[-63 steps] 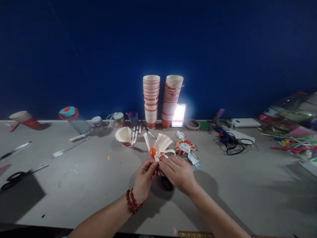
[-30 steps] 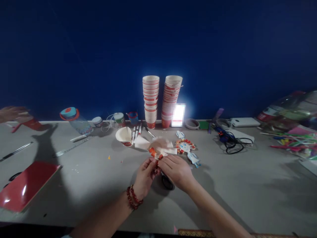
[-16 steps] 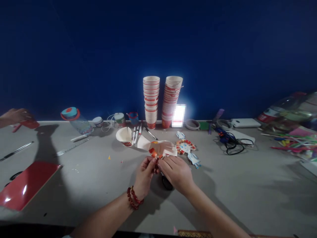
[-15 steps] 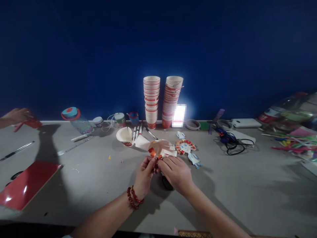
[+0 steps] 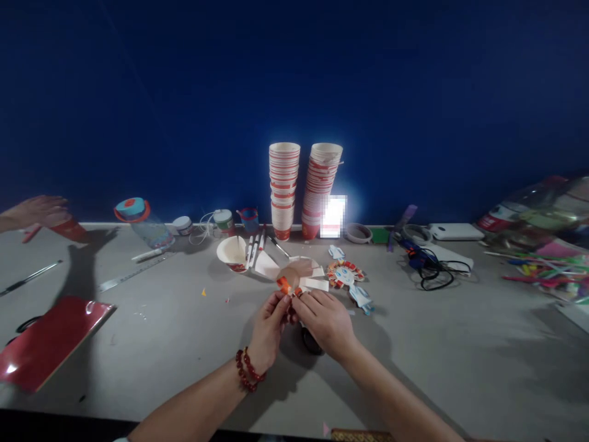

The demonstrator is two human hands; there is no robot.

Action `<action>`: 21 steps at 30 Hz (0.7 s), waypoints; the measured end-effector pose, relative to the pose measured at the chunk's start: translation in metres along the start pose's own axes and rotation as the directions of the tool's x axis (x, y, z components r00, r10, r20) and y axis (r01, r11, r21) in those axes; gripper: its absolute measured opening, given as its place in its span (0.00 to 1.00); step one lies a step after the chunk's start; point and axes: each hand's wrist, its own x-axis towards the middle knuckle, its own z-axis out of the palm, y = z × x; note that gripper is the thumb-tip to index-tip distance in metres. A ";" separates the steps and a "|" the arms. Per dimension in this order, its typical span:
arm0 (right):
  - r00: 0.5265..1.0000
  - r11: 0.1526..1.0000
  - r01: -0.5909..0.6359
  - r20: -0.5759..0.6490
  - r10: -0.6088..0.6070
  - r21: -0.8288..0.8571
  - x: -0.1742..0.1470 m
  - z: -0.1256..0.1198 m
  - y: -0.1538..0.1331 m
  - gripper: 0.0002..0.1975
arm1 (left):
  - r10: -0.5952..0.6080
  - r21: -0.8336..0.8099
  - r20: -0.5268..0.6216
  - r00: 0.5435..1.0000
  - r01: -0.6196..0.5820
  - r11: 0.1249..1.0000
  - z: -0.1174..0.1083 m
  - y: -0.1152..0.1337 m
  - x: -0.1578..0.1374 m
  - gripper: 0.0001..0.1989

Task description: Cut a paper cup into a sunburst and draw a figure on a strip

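Grey table [image 5: 184, 344]: left hand [image 5: 268, 322] and right hand [image 5: 326, 322] pinch a cut paper cup [image 5: 284, 285], fingers [image 5: 309, 303] closed; strips [image 5: 316, 284] beyond the fingers already separated, remainder hidden.

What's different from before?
Another person's hand came over the red paper cup. A shiny red packet now partly covers the left scissors. The strips of the cut paper cup spread lower. The left hand and right hand still hold it; cup stacks stayed.

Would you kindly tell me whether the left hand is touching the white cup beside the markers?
Apart: the head view shows grey tabletop between the left hand and the white cup.
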 end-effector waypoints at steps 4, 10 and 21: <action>1.000 1.000 -0.019 -0.009 0.019 0.010 -0.001 -0.001 0.002 0.09 | 0.030 0.024 0.036 0.999 -0.031 0.999 -0.001 0.002 0.000 0.16; 0.999 0.999 -0.027 -0.042 0.028 0.023 0.000 -0.003 -0.001 0.10 | 0.064 0.056 0.054 0.996 -0.067 0.996 -0.002 0.000 0.001 0.14; 0.993 0.996 -0.084 -0.078 0.084 0.006 -0.002 -0.004 -0.011 0.10 | 0.090 0.093 0.079 0.993 -0.097 0.991 0.000 0.004 0.000 0.15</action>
